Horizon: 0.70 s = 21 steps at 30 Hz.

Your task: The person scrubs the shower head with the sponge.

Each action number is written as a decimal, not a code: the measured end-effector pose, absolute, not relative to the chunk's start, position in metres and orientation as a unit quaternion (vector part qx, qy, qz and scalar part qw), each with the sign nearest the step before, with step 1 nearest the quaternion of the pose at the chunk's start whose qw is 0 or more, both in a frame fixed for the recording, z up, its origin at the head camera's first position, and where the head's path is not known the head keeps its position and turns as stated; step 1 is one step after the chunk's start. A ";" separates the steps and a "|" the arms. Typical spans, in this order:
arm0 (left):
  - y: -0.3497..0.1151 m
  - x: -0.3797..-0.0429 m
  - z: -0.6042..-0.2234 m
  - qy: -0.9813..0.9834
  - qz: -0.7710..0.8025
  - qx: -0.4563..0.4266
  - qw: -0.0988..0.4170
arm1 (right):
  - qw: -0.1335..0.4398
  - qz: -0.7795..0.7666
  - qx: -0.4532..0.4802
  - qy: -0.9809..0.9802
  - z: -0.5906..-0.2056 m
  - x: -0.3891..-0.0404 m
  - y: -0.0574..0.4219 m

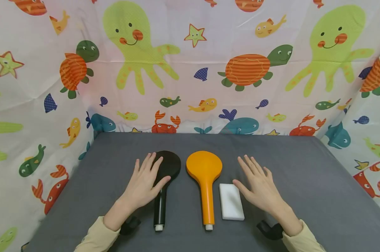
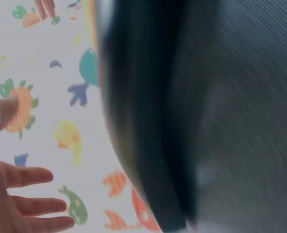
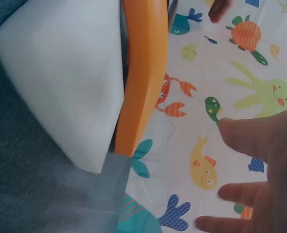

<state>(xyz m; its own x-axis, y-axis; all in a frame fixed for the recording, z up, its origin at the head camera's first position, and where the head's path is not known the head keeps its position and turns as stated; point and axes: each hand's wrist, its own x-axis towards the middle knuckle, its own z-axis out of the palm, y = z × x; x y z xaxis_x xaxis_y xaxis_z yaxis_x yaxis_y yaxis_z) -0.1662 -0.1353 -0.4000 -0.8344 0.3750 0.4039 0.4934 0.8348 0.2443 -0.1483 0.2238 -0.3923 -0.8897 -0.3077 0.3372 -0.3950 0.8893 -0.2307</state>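
Observation:
A black round-headed paddle [image 1: 172,163] lies on the grey table, its handle ending in a pale tip. Beside it to the right is an orange paddle [image 1: 205,168] of the same shape. A white rectangular block [image 1: 231,203], sponge-like in look, rests right of the orange handle. My left hand [image 1: 144,183], fingers spread, is over the left side of the black paddle and partly covers it in the head view. Near the white block's upper right is my right hand [image 1: 260,189], also with fingers extended. In both wrist views the hands appear raised, holding nothing.
The grey cloth-covered table [image 1: 272,147] runs back to a white curtain [image 1: 183,80] printed with sea animals. The same curtain stands along the left and right sides. Dark straps with cameras [image 1: 270,231] sit at the wrists.

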 end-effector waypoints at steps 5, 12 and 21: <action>-0.100 -0.162 -0.392 -0.901 -0.291 -0.270 0.175 | 0.132 0.156 0.172 -0.964 -0.386 -0.144 0.213; -0.058 -0.156 -0.400 -0.853 -0.457 -0.245 -0.062 | 0.030 0.129 0.150 -0.980 -0.390 -0.140 0.192; -0.028 -0.149 -0.420 -0.842 -0.499 -0.142 -0.143 | -0.038 0.123 0.111 -0.985 -0.407 -0.135 0.184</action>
<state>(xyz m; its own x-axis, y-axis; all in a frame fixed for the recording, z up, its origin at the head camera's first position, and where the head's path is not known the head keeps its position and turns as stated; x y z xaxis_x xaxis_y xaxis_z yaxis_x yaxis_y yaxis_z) -0.1487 -0.0283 -0.4199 -0.9183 0.3831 -0.0993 0.0967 0.4607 0.8823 -0.1354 0.1837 -0.4066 -0.9725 -0.2280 -0.0472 -0.2094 0.9450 -0.2514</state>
